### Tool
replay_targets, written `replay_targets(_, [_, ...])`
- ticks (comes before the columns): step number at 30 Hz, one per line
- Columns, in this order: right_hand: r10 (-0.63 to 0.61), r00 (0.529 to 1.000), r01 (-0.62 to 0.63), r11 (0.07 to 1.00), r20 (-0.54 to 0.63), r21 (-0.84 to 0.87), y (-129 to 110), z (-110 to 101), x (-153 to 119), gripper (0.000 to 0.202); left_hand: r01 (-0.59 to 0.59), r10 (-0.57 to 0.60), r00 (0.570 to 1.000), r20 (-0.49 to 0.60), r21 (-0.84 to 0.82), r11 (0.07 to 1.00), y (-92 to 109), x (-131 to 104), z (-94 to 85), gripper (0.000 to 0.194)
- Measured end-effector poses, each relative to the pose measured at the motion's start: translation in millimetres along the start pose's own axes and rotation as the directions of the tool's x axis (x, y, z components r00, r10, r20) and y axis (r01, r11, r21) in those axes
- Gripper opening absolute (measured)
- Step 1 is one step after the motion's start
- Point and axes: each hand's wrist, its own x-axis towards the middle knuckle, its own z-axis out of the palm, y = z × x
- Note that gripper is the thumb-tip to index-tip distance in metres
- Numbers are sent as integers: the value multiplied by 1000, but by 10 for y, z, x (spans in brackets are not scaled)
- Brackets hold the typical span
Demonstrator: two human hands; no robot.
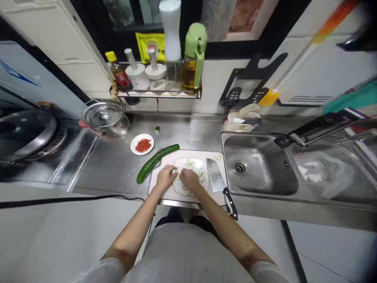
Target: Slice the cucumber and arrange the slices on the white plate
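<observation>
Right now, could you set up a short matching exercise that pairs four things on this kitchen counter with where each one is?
Things:
1. whole cucumber
2. cleaver
3. small dish of chopped red chilli
4. lidded steel pot

Places:
A. at the back left of the counter, next to the stove
B. flat on the right side of the cutting board, handle toward the person
C. lying slantwise across the board's left edge
D. on the bare counter behind the cucumber

Pairs: 1-C, 2-B, 3-D, 4-A
</observation>
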Motion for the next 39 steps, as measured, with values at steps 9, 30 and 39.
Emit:
replay_targets(9, [-16,1000,16,1000,-2,-26,-17,11,-6,20,6,-6,1000,9,-21,1000,10,-8,-14,20])
replay_targets(30, [-20,981,69,967,-195,245,124,-258,-123,19,13,-90,970,-226,-323,946,-14,-115,-78,24])
replay_targets(39, [391,671,203,720,-630,663,1080,-701,-617,32,211,-344,874,-343,-371,905,-450,-528,-270,24])
